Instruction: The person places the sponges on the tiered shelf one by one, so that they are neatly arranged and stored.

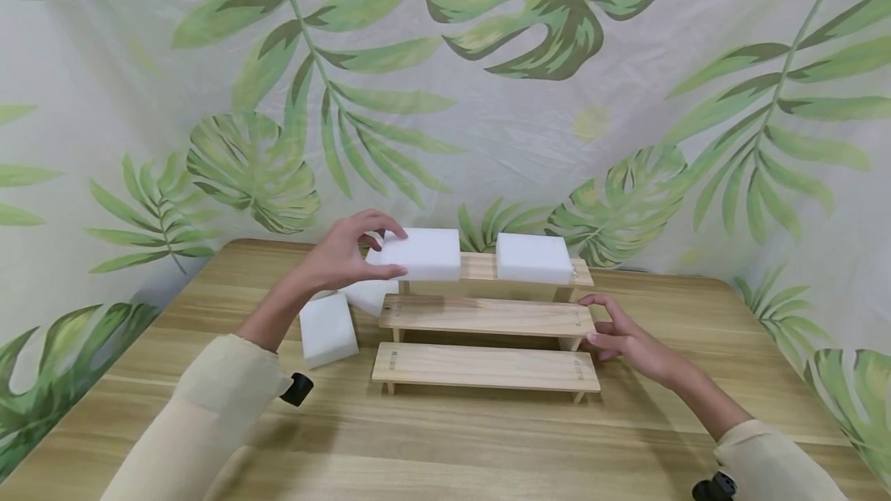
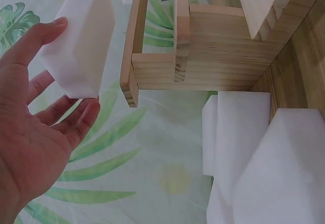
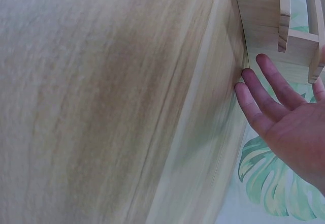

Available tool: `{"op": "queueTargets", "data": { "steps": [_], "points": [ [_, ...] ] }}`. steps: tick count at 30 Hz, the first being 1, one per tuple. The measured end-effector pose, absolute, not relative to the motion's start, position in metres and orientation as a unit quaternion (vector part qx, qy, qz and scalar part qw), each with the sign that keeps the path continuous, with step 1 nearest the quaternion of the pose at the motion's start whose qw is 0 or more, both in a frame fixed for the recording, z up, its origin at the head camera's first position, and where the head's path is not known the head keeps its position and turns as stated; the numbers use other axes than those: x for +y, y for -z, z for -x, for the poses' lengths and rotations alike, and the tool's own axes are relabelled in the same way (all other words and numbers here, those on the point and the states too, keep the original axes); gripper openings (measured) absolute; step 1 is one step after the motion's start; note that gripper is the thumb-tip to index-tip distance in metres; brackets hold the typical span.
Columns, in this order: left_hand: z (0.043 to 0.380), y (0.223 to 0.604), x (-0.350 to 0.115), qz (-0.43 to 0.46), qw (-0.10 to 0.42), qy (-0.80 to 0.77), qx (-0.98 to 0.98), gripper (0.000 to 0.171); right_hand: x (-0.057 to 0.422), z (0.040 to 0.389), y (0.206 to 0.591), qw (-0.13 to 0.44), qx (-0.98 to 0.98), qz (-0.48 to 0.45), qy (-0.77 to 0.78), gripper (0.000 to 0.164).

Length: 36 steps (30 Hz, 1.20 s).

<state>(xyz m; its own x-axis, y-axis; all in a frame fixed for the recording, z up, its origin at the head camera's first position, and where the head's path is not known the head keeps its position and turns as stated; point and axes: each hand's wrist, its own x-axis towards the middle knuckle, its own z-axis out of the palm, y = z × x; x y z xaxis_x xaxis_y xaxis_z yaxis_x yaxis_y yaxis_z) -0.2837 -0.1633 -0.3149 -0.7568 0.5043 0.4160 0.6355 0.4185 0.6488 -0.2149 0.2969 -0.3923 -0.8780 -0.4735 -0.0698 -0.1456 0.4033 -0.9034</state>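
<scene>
A three-tier wooden step stand (image 1: 487, 315) stands on the table. My left hand (image 1: 348, 250) pinches a white foam block (image 1: 431, 253) between thumb and fingers at the left end of the top tier. In the left wrist view this foam block (image 2: 84, 36) is tilted and apart from the wood. Another white block (image 1: 534, 257) sits on the top tier's right end. My right hand (image 1: 629, 339) is at the right end of the middle tier, fingertips at its edge. In the right wrist view, several fingers (image 3: 271, 99) extend beside the stand's side; the thumb is partly hidden.
More white blocks (image 1: 329, 329) lie on the wooden table (image 1: 445, 439) left of the stand, one partly behind it. A leaf-printed cloth (image 1: 515, 145) hangs behind the table's back edge. Black wrist devices (image 1: 298, 390) sit at both sleeves.
</scene>
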Motion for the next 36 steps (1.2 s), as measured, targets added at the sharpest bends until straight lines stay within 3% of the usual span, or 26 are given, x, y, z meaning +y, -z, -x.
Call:
{"op": "queueTargets", "data": {
  "steps": [36],
  "points": [
    [0.306,0.325,-0.126,0.333,0.026,0.445,-0.831,0.041,0.296,0.214,0.392,0.156,0.825,0.186,0.511,0.054]
  ]
}}
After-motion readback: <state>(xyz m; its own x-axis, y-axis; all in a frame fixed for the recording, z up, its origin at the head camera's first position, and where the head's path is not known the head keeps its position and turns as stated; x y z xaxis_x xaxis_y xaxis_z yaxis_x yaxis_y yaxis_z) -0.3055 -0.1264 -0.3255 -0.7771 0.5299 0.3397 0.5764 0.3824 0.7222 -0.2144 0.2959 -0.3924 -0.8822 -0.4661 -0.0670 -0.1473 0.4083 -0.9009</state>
